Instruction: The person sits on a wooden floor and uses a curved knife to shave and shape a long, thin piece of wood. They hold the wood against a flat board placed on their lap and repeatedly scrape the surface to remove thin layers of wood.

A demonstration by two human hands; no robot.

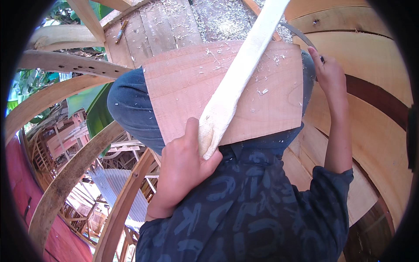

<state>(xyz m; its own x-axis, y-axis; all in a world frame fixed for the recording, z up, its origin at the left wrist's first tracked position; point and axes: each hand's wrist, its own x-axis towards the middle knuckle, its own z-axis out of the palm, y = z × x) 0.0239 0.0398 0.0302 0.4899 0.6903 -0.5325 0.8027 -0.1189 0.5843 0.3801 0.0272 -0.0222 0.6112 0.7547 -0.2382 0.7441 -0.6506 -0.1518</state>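
My left hand (185, 163) grips the thick lower end of a long, pale carved wooden piece (242, 70). The piece slants up and to the right across a flat wooden board (270, 102) on my lap, and its upper end runs out of view at the top. At the right, my right hand (330, 72) is closed round the dark handle of a curved-bladed knife (301, 35). Its thin grey blade bends up and left beyond the board's far right corner, apart from my left hand. Most of the handle is hidden in my fist.
Wood shavings (229, 28) litter the plank floor (148, 32) ahead, and a few lie on the board. A small narrow brown object (121, 31) rests at the far left. Curved wooden ribs (74, 174) stand on the left; broad planks (366, 52) form a wall on the right.
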